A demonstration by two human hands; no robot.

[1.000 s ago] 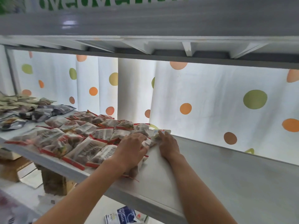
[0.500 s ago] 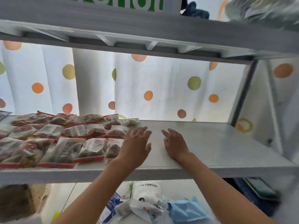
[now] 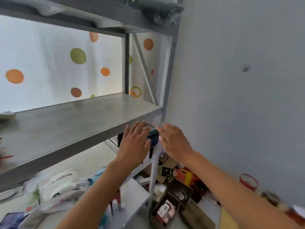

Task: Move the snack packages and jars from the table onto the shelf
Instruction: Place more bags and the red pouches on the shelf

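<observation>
Both hands hung empty, fingers spread: left hand (image 3: 134, 142) and right hand (image 3: 175, 142) side by side at the shelf (image 3: 69, 128) front corner.

Your left hand (image 3: 133, 142) and right hand (image 3: 175, 142) are bare, no gloves, and I make out no rings, though motion blur softens the fingers. Both forearms run bare from the wrists to the frame's bottom edge, below the grey shelf (image 3: 69, 126); no sleeve, watch or band shows.

A grey metal shelf (image 3: 69, 129) bears blurred snack packages (image 3: 6, 115) at its left edge.
</observation>
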